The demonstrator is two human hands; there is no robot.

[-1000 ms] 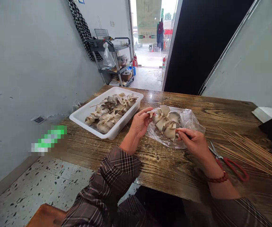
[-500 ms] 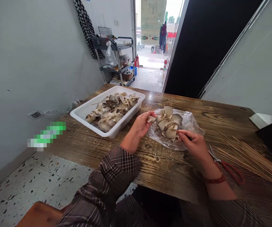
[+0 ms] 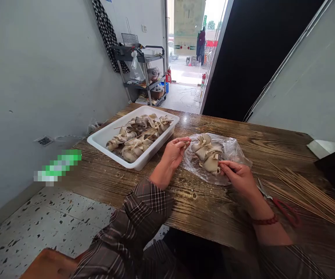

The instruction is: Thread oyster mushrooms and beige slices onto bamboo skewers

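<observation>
A bunch of grey-white mushrooms [image 3: 207,152] is held just above a clear plastic bag [image 3: 237,151] on the wooden table. My right hand [image 3: 237,174] is closed at the lower right end of the bunch, its thumb and fingertips pinching there. At the upper left of the bunch is my left hand [image 3: 175,153], its fingers pinched together on something too small to make out. To the left stands a white tray [image 3: 152,150] with several skewered mushroom bunches [image 3: 135,147] in it.
Red-handled scissors [image 3: 284,209] lie right of my right hand, beside a spread of thin wooden sticks [image 3: 309,193]. A white paper item [image 3: 324,147] and a black item [image 3: 334,170] are at the table's right end. A shelf cart [image 3: 144,73] stands behind the table.
The mushroom bunch looks more tightly folded, its upper caps lower than before. The pale piece that showed at my left fingertips is now mostly hidden. My right hand has barely moved.
</observation>
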